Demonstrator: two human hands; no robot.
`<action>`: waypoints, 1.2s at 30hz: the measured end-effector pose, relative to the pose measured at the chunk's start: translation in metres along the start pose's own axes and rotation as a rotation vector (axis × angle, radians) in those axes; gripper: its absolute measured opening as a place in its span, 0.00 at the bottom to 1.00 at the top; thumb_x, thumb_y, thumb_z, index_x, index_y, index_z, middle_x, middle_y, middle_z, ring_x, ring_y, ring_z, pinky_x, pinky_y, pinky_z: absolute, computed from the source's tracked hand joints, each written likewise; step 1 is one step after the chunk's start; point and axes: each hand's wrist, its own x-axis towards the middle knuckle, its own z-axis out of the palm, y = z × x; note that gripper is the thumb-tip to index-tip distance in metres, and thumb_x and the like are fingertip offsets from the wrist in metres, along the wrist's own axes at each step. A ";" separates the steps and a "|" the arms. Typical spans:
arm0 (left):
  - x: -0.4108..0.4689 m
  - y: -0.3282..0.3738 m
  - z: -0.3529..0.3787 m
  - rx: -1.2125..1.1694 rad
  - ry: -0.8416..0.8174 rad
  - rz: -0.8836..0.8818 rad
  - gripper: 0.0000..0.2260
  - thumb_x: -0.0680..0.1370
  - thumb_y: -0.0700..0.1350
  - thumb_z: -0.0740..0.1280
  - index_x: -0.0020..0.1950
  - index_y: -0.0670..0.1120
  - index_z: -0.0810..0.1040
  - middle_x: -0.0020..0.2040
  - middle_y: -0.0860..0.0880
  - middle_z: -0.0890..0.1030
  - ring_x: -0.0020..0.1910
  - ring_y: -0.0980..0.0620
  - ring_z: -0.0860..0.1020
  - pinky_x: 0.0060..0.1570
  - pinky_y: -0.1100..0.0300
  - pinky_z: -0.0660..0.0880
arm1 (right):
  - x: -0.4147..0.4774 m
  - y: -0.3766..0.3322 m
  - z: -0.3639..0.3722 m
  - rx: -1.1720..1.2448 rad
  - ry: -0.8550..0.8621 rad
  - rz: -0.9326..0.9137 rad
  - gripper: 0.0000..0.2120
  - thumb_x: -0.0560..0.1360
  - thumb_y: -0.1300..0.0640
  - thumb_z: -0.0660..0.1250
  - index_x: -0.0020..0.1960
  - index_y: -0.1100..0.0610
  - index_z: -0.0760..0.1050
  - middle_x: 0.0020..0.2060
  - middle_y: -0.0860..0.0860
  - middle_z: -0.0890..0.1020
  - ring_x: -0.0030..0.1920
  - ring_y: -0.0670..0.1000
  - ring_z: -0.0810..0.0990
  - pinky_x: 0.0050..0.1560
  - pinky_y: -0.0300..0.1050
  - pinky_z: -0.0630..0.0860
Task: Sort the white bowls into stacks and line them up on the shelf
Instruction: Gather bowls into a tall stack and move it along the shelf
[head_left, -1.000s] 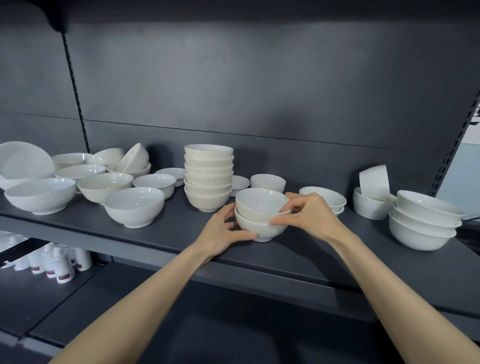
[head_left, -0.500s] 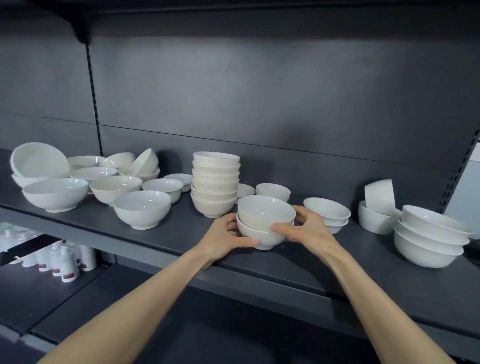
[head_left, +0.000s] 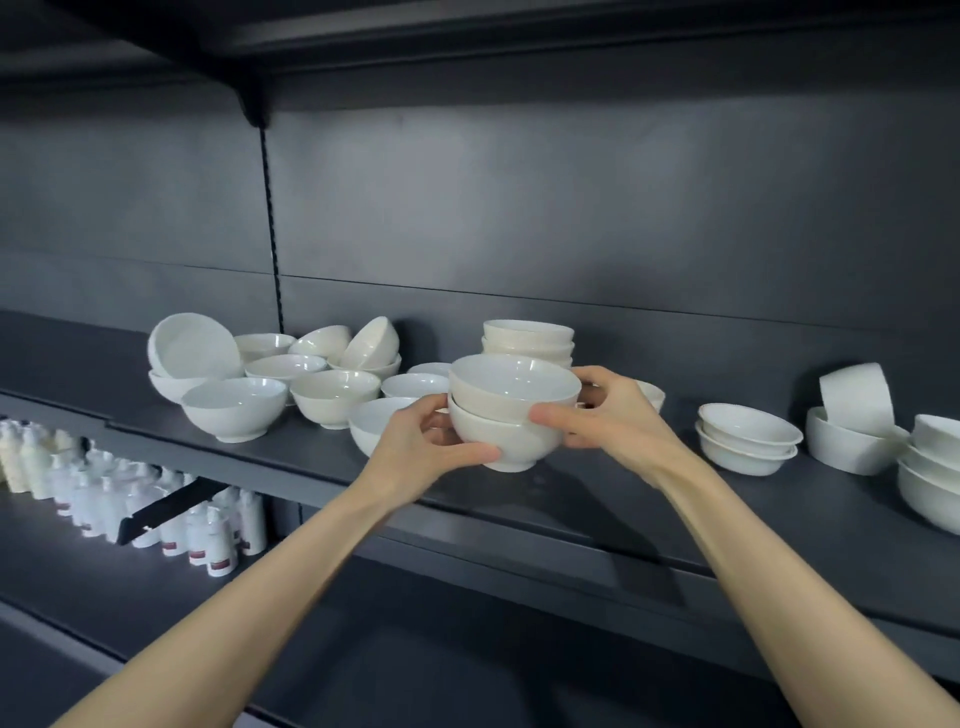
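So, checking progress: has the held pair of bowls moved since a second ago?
Yes, the pair rose off the shelf, now overlapping the tall stack behind.

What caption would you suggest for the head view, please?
Left hand and right hand grip two nested white bowls at the shelf.

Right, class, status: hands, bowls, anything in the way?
Left hand, right hand both grip two-bowl stack, held above shelf. Tall bowl stack close behind. Loose bowls crowd left.
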 end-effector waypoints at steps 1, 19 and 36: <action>0.001 -0.001 -0.016 0.006 -0.001 0.006 0.23 0.66 0.36 0.78 0.58 0.42 0.77 0.50 0.45 0.83 0.40 0.60 0.82 0.41 0.70 0.75 | 0.006 -0.004 0.014 0.007 -0.002 0.001 0.18 0.67 0.58 0.77 0.53 0.49 0.75 0.50 0.48 0.82 0.51 0.46 0.82 0.45 0.45 0.83; 0.065 -0.061 -0.146 0.004 -0.219 0.001 0.17 0.68 0.35 0.76 0.52 0.49 0.77 0.49 0.58 0.80 0.47 0.69 0.77 0.45 0.76 0.73 | 0.076 -0.008 0.145 -0.060 0.086 0.068 0.18 0.67 0.56 0.78 0.55 0.58 0.79 0.52 0.57 0.83 0.56 0.56 0.80 0.54 0.56 0.80; 0.072 -0.095 -0.141 -0.051 -0.288 -0.050 0.30 0.67 0.46 0.78 0.67 0.50 0.72 0.61 0.58 0.79 0.61 0.59 0.76 0.61 0.61 0.73 | 0.083 0.022 0.145 -0.077 0.088 0.061 0.19 0.68 0.56 0.77 0.57 0.56 0.78 0.50 0.47 0.84 0.51 0.44 0.82 0.49 0.37 0.77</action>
